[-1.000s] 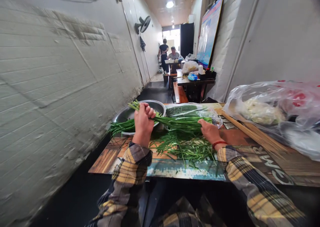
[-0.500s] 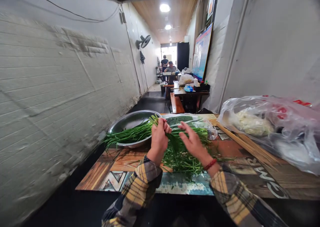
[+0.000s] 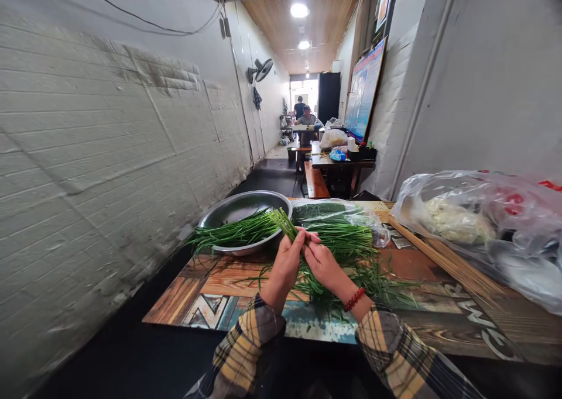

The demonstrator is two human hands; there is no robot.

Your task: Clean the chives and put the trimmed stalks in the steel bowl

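Left hand (image 3: 287,262) was closed around a bunch of chives (image 3: 239,233), gripped near the cut ends. The leaf tips fanned out leftward over the rim of a metal bowl (image 3: 228,210). Right hand (image 3: 322,262) sat just beside the left, fingertips touching the bunch at the stem ends; I could not tell whether it actually gripped or only touched. It had a red bead bracelet (image 3: 355,298) on the wrist, and both arms were in plaid sleeves.

The bunch was held above the near-left part of the table (image 3: 211,296), in front of the bowl. Loose chives (image 3: 349,239) lay spread on the table under and behind the hands. A clear bag of greens (image 3: 333,210) lay behind them, touching the bowl's right side. Bamboo skewers (image 3: 443,258) lay diagonally to the right, well apart from the hands. Plastic bags (image 3: 518,223) were piled at the right edge, with something white inside one. A brick wall ran close along the left.

Down the corridor stood a bench (image 3: 315,179), another table (image 3: 340,159) with bags and bottles, a wall fan (image 3: 260,69) and a board (image 3: 363,89) on the right wall. Two people (image 3: 306,115) were at the far end, too small to read.

The hands hid the stem ends and the chives directly below. The bowl's inside was partly covered by leaves. The plastic bags were cut off at the right, and their contents were blurred.
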